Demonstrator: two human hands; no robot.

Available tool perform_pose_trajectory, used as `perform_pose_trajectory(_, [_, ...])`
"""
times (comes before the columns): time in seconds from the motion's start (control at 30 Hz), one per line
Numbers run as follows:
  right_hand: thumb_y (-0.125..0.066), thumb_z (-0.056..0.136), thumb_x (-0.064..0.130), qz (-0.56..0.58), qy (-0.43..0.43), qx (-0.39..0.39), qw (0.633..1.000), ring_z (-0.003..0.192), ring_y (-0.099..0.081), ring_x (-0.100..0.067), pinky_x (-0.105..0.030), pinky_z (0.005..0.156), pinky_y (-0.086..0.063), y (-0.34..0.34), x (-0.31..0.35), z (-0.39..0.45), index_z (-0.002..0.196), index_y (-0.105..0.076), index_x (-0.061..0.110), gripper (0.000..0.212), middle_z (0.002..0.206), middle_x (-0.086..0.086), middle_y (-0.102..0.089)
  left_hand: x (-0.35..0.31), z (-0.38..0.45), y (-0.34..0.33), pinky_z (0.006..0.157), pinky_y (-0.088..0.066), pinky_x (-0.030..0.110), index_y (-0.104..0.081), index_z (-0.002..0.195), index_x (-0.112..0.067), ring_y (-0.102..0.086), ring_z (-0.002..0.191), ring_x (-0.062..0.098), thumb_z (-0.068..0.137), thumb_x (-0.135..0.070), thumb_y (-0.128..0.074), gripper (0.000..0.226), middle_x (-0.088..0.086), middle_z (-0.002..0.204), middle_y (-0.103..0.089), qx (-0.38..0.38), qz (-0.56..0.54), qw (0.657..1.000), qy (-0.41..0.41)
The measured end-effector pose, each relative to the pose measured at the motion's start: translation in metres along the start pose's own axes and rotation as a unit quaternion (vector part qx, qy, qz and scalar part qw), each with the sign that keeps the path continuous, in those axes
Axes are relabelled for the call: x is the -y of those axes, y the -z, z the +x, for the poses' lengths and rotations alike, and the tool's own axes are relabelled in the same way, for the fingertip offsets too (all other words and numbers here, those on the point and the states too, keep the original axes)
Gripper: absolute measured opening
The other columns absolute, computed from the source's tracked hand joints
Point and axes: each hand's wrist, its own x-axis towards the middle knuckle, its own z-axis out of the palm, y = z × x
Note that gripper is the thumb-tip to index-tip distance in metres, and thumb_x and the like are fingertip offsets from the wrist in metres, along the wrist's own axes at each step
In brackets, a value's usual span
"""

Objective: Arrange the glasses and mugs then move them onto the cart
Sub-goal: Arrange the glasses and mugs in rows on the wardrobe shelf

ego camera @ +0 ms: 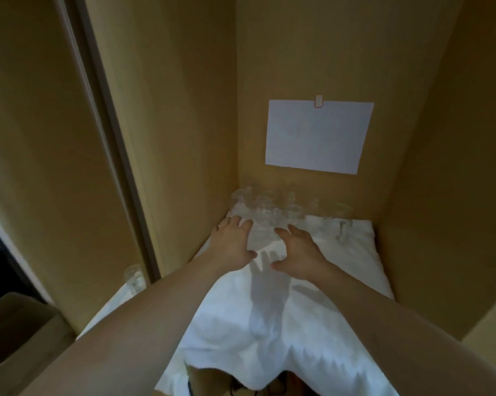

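Alcove with cloth-covered tabletop, glasses, two hands.

Tan walls (pixel 169 110) enclose the alcove; white cloth (pixel 269 324) covers the tabletop beneath both hands; white paper (pixel 318 135) taped on the wall beyond them. Glasses (pixel 266 205), clear and blurred, cluster just past the fingertips at the back corner; more glasses (pixel 133 278) stand well left of the left forearm. Left hand (pixel 231 244) and right hand (pixel 299 252), side by side, fingers spread and loose, grasping nothing.
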Motion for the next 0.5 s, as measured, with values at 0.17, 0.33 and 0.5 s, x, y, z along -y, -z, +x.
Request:
perform_pose_trajectory(0.17, [-0.076, 0.083, 0.046, 0.004, 0.044, 0.007, 0.999, 0.152, -0.015, -0.032, -0.04, 0.12, -0.026, -0.015, 0.031, -0.013, 0.159, -0.02, 0.029, 0.097, 0.167, -0.01, -0.014, 0.019, -0.04, 0.003, 0.107, -0.041, 0.048, -0.032, 0.152, -0.022, -0.039, 0.137, 0.034, 0.089, -0.051, -0.067, 0.077, 0.01, 0.151, -0.037, 0.003, 0.002, 0.999, 0.048])
perform_pose_trajectory(0.33, [-0.075, 0.083, 0.048, 0.01, 0.069, 0.008, 0.998, 0.152, -0.015, -0.032, -0.041, 0.12, -0.027, -0.025, 0.066, -0.025, 0.159, -0.021, 0.028, 0.096, 0.167, -0.009, -0.014, 0.044, -0.07, 0.01, 0.103, -0.044, 0.048, -0.039, 0.145, -0.025, -0.043, 0.129, 0.031, 0.088, -0.051, -0.068, 0.07, 0.006, 0.141, -0.044, -0.006, -0.011, 0.998, 0.068])
perform_pose_trajectory(0.5, [-0.077, 0.078, 0.05, 0.02, 0.084, 0.008, 0.996, 0.149, -0.022, -0.033, -0.043, 0.118, -0.03, -0.035, 0.116, -0.028, 0.158, -0.024, 0.028, 0.098, 0.164, -0.01, -0.021, 0.084, -0.108, 0.025, 0.103, -0.045, 0.047, -0.038, 0.149, -0.02, -0.04, 0.133, 0.032, 0.09, -0.043, -0.069, 0.071, 0.008, 0.145, -0.041, -0.02, -0.025, 0.997, 0.07])
